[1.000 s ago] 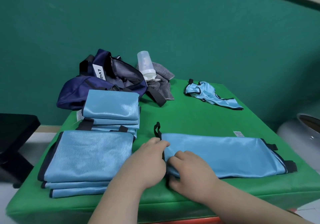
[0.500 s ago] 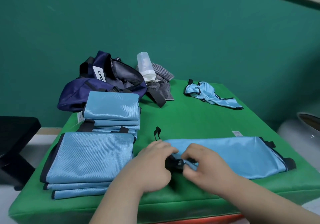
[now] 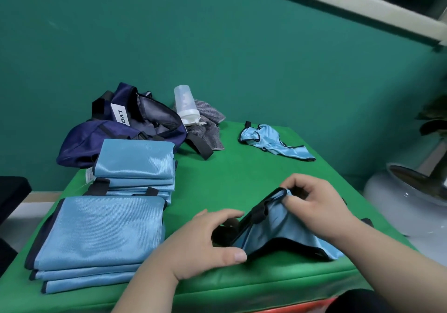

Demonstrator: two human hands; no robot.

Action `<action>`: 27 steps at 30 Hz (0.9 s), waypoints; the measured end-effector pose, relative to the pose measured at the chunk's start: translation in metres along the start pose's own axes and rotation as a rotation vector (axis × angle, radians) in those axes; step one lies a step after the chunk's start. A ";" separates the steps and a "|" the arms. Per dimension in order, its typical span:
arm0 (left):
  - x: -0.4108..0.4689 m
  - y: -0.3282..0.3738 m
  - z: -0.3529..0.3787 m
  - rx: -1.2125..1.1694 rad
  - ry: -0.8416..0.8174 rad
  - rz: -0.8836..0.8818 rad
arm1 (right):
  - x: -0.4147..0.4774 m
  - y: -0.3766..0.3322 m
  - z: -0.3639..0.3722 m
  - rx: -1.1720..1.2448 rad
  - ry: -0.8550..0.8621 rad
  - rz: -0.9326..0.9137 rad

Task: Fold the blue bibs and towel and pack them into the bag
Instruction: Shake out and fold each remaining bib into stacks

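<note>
So here's where we're at: our right hand (image 3: 316, 206) is pinching the black-trimmed top edge of the bib (image 3: 285, 230), fingers curled round it. That edge is lifted off the green counter (image 3: 242, 174), and the rest of the fabric drapes down under the hand to the counter's front edge.

Our left hand (image 3: 200, 242) sits just left of the bib, fingers arched over a dark strap end that's mostly hidden under the palm. The thumb lies flat on the counter, its tip right at the bib's lower black hem. We honestly can't tell if that hand is gripping the strap or just cupped over it.

Over on the left there's a near stack (image 3: 96, 233) of folded blue bibs, three layers showing. Behind it, touching, is a far stack (image 3: 135, 162) of the same. The navy bag (image 3: 121, 128) sits at the back left corner, unzipped and gaping, right behind the far stack.

Next to the bag's opening is a translucent bottle (image 3: 186, 105), lying on a grey striped cloth (image 3: 210, 131). One crumpled bib (image 3: 273, 141) is at the far right of the counter, well apart from both hands.
</note>
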State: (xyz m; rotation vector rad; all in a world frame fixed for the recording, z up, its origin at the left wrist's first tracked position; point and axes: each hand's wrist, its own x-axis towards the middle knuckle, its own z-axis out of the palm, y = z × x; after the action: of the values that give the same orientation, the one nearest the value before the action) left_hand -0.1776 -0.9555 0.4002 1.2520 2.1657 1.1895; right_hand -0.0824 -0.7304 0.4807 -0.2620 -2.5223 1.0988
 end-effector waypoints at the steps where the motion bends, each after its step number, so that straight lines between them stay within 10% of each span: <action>1: 0.000 0.001 0.001 -0.043 0.007 -0.001 | 0.002 -0.002 -0.004 0.044 0.019 0.019; 17: 0.029 0.014 0.049 -0.631 0.425 0.033 | 0.018 -0.007 -0.038 0.395 0.151 0.047; 27: 0.039 0.016 0.053 -0.518 0.537 -0.078 | 0.013 0.005 -0.034 0.466 0.072 0.045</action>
State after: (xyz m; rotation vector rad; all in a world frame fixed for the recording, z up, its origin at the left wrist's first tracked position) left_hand -0.1554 -0.8932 0.3870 0.6703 1.9920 2.0609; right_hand -0.0803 -0.7002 0.5022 -0.2227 -2.1284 1.6182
